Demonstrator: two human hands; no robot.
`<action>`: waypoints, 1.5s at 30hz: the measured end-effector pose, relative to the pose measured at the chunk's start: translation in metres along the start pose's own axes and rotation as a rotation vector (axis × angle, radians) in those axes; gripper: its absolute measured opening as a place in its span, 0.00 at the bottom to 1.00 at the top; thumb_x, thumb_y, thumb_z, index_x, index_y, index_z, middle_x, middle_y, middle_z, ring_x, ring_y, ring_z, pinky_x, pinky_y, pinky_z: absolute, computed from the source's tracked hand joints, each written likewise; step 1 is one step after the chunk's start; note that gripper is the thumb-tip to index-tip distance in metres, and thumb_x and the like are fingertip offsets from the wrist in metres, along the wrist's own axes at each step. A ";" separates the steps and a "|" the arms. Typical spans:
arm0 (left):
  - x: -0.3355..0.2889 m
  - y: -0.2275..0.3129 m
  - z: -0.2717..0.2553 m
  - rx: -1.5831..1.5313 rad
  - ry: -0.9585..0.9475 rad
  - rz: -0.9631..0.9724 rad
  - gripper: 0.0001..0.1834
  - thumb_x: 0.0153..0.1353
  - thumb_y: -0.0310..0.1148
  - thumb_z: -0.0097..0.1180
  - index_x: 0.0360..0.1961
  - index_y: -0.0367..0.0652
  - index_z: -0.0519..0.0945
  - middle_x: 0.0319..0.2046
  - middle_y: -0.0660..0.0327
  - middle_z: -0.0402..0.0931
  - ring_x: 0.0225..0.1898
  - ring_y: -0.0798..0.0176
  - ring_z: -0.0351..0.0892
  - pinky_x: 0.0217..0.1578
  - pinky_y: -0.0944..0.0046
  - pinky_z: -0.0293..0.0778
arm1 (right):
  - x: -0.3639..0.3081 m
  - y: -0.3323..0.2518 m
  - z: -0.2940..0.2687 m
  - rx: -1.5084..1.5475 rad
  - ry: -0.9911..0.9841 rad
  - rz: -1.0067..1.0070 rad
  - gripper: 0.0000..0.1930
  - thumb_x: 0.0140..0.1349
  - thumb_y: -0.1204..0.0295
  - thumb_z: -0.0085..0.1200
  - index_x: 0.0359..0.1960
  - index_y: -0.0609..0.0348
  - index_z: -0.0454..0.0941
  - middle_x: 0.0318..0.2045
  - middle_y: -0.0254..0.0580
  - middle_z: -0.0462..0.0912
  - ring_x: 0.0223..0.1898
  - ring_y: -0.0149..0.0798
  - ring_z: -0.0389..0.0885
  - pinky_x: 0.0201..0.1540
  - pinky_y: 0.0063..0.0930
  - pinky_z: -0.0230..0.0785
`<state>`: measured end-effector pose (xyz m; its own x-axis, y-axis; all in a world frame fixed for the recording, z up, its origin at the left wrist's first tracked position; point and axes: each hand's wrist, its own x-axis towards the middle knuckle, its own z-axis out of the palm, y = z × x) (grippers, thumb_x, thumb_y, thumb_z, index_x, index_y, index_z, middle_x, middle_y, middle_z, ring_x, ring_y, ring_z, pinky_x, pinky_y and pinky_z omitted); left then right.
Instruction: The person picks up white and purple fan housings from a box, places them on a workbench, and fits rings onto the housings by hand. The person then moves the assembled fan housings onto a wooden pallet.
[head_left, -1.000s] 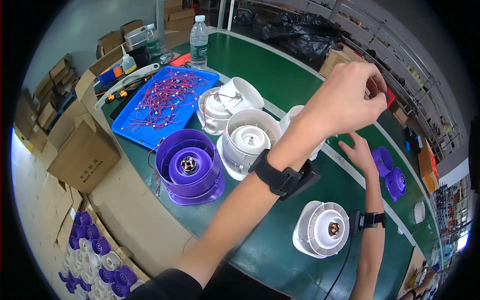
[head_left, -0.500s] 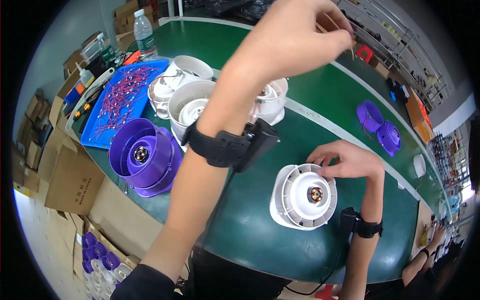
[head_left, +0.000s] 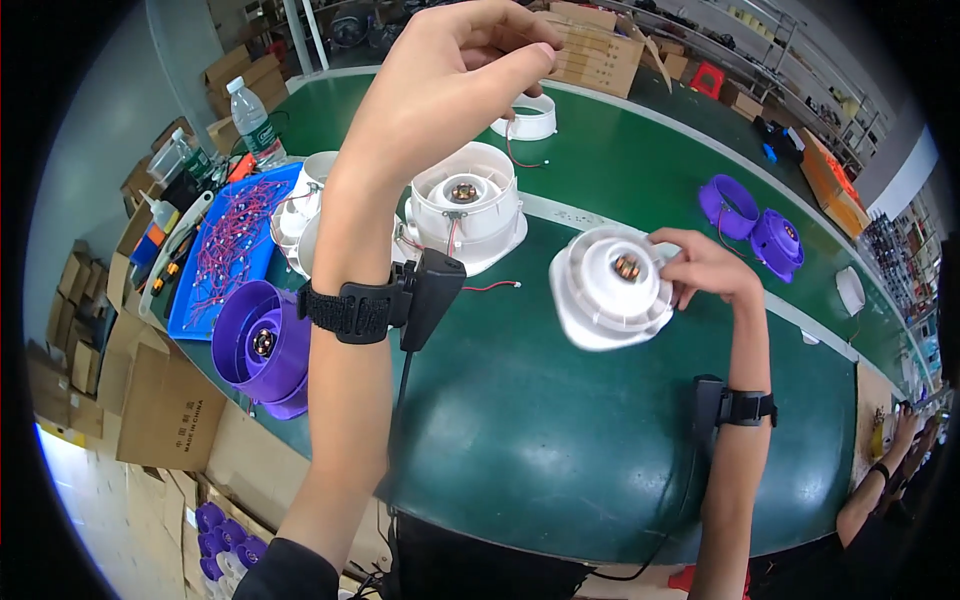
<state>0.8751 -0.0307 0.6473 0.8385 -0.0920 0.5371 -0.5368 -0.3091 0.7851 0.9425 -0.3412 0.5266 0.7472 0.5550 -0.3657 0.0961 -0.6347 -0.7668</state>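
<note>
My right hand grips the right rim of a white round fan housing with a copper-wound motor core in its centre. This housing looks slightly blurred and tilted, its square base toward me; whether it touches the table is unclear. Higher up on the left, my left hand reaches over the far part of the table, fingers loosely curled and apart, some hidden. Nothing shows in its grasp. Just beyond its fingertips is a white ring with a red wire. Another white fan housing stands beside my left forearm.
Left on the green table are a purple fan housing, a blue tray of red wires and a water bottle. Purple housings lie far right. A co-worker's forearm shows at the right edge.
My left hand has moved left, uncovering the white housing and white ring. The right hand has shifted the held housing farther away and tilted it. The whole view has turned slightly.
</note>
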 end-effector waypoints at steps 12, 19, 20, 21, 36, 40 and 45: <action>0.001 -0.001 -0.005 0.011 -0.012 -0.007 0.08 0.62 0.27 0.56 0.39 0.33 0.79 0.29 0.63 0.79 0.30 0.75 0.75 0.29 0.73 0.71 | 0.030 0.032 -0.002 0.512 0.593 -0.149 0.30 0.66 0.66 0.49 0.68 0.59 0.59 0.55 0.56 0.76 0.59 0.45 0.74 0.58 0.39 0.70; 0.001 -0.070 -0.016 0.839 -0.014 -0.130 0.25 0.54 0.37 0.58 0.52 0.36 0.77 0.40 0.44 0.82 0.43 0.46 0.83 0.46 0.55 0.77 | 0.037 0.043 0.010 0.093 0.439 -0.175 0.18 0.66 0.68 0.48 0.55 0.62 0.76 0.49 0.43 0.81 0.55 0.37 0.75 0.59 0.30 0.64; 0.000 -0.075 -0.015 0.878 -0.082 -0.247 0.27 0.53 0.36 0.59 0.54 0.37 0.76 0.44 0.43 0.81 0.46 0.45 0.81 0.49 0.55 0.76 | 0.038 0.045 0.011 0.066 0.441 -0.203 0.18 0.66 0.69 0.48 0.54 0.62 0.77 0.50 0.43 0.81 0.55 0.37 0.76 0.59 0.30 0.64; 0.000 -0.079 -0.014 0.914 -0.150 -0.363 0.28 0.52 0.36 0.59 0.56 0.38 0.75 0.48 0.42 0.79 0.49 0.45 0.80 0.51 0.55 0.75 | 0.036 0.047 0.011 0.040 0.442 -0.232 0.17 0.65 0.70 0.47 0.53 0.62 0.77 0.50 0.43 0.81 0.55 0.37 0.76 0.60 0.29 0.63; -0.008 -0.108 -0.014 0.976 -0.233 -0.249 0.19 0.45 0.23 0.60 0.43 0.41 0.83 0.42 0.49 0.82 0.47 0.48 0.81 0.44 0.56 0.78 | 0.030 0.049 0.017 0.069 0.411 -0.263 0.16 0.64 0.73 0.46 0.51 0.62 0.79 0.49 0.40 0.82 0.54 0.35 0.75 0.61 0.28 0.61; -0.003 -0.093 0.007 0.870 -0.459 -0.165 0.30 0.43 0.28 0.65 0.53 0.43 0.78 0.43 0.49 0.81 0.46 0.48 0.80 0.48 0.57 0.77 | 0.027 0.044 0.015 0.062 0.397 -0.252 0.15 0.66 0.73 0.46 0.50 0.62 0.79 0.47 0.39 0.82 0.53 0.35 0.76 0.59 0.28 0.63; -0.005 -0.085 0.058 0.766 -0.701 -0.155 0.24 0.43 0.32 0.65 0.46 0.39 0.82 0.41 0.48 0.82 0.45 0.48 0.81 0.45 0.56 0.77 | 0.017 0.021 0.012 0.154 0.271 -0.309 0.14 0.68 0.71 0.46 0.51 0.64 0.78 0.46 0.41 0.82 0.48 0.32 0.78 0.53 0.26 0.70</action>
<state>0.9221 -0.0585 0.5599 0.8910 -0.4519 -0.0435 -0.4210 -0.8582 0.2936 0.9493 -0.3389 0.4980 0.8463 0.5319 0.0293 0.2583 -0.3616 -0.8958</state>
